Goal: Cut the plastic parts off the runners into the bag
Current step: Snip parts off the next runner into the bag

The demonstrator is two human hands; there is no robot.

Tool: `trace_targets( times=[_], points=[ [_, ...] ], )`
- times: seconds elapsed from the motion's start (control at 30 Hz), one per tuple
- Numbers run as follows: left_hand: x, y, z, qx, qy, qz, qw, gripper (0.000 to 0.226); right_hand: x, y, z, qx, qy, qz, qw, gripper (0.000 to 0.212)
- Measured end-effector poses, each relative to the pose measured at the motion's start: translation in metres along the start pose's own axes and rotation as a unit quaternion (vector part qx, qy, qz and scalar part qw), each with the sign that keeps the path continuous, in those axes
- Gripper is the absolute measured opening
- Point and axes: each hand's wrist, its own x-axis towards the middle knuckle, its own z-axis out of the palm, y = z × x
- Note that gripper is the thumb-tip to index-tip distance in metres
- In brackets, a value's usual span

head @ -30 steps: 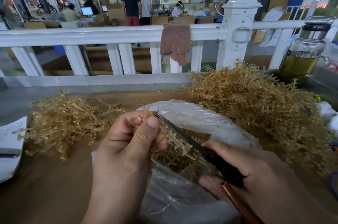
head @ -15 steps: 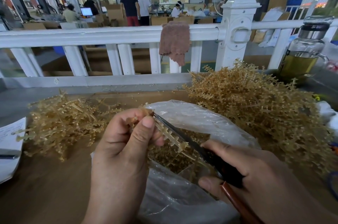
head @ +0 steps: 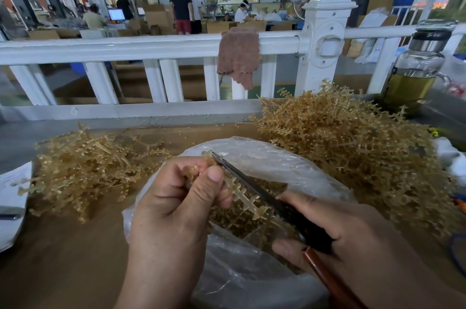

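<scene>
Far left, white paper (head: 12, 197); beside it a small heap (head: 83, 170) of tan runners. Left hand (head: 174, 208) pinches one runner (head: 242, 195) between thumb and curled fingers, over the clear bag (head: 264, 157); scissors (head: 242, 176) lie along the runner, tip near the thumb; cut parts (head: 234, 218) in the bag beneath. Right hand (head: 340, 240) grips the scissors' handles; large heap (head: 353, 152) behind it; glass bottle (head: 413, 69) far right.
</scene>
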Motion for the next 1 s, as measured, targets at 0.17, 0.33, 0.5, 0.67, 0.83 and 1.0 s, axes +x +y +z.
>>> trace_targets(
  times=[0.17,0.33,0.5,0.67,0.83,1.0],
  points=[
    [-0.001,0.000,0.000,0.006,-0.005,0.000,1.000,0.014,-0.001,-0.001,-0.001,-0.010,0.008,0.002,1.000,0.047],
    [-0.001,0.000,-0.001,0.015,0.001,0.004,1.000,0.012,-0.001,-0.004,-0.002,-0.010,0.017,-0.003,1.000,0.036],
    [-0.001,0.001,-0.001,0.017,-0.004,0.005,1.000,0.014,-0.002,-0.009,-0.004,-0.017,0.019,0.005,1.000,0.054],
    [-0.001,0.001,-0.001,0.014,0.000,0.002,1.000,0.013,-0.002,-0.009,-0.004,-0.024,0.025,-0.002,0.999,0.057],
    [-0.002,0.001,0.001,0.018,0.017,-0.007,1.000,0.008,-0.001,-0.007,-0.002,-0.021,0.025,-0.002,0.999,0.059],
    [-0.001,0.003,0.001,-0.003,0.012,-0.017,1.000,0.010,-0.002,-0.003,0.000,-0.020,0.026,0.004,0.999,0.058]
  ],
)
